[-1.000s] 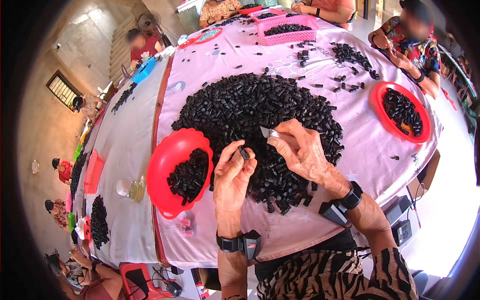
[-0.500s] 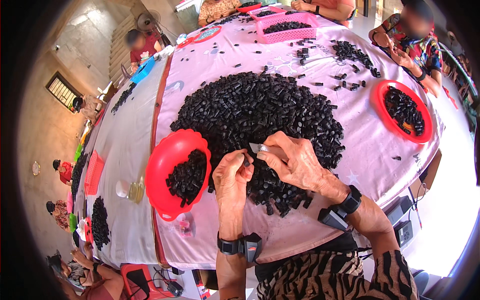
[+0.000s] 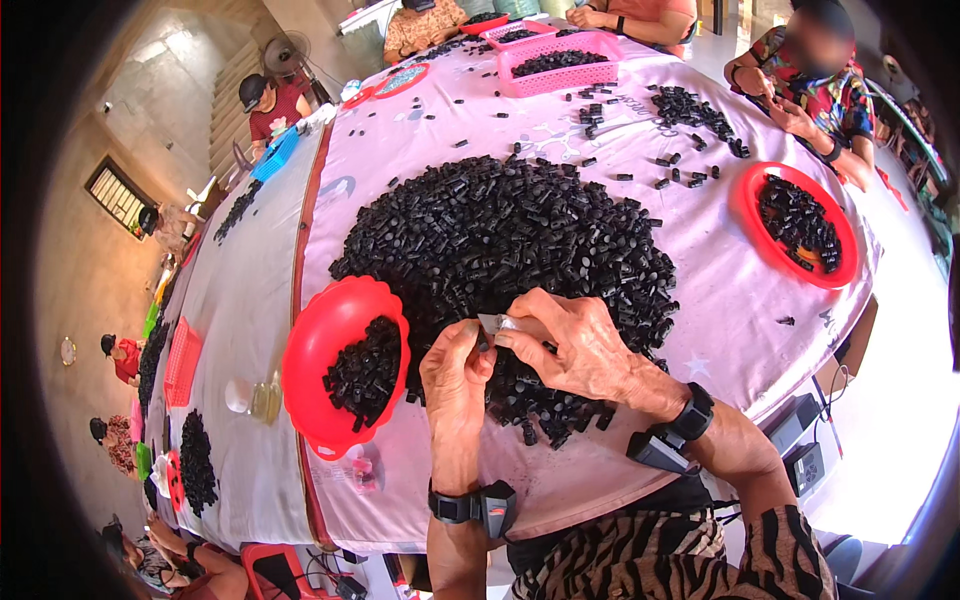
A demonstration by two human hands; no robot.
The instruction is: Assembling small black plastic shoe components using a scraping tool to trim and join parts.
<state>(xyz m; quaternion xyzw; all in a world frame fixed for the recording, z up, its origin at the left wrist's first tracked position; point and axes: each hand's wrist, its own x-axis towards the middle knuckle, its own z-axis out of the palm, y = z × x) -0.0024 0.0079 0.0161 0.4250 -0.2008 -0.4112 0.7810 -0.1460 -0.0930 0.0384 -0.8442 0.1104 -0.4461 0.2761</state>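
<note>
Over the near edge of a big heap of small black cylindrical parts (image 3: 510, 220), my two hands meet. My left hand (image 3: 455, 375) pinches one small black part (image 3: 485, 342) between thumb and fingers; most of it is covered. Closed around a small flat blade (image 3: 491, 322) with a pale wrapped grip, my right hand (image 3: 580, 345) holds the blade's tip against or very close to that part. Whether the blade cuts into it is too small to tell. Left of my hands, a red scalloped bowl (image 3: 318, 325) contains more black parts.
A second red bowl (image 3: 745, 215) stands at the right, near a co-worker. Pink baskets (image 3: 560, 85) sit at the far side, with loose parts scattered around. A clear jar (image 3: 266, 398) is left of my bowl. Other people sit around the pink-covered table (image 3: 400, 510).
The blade has come down and left onto or close to the black part, and my hands are nearer each other. The whole view has shifted slightly.
</note>
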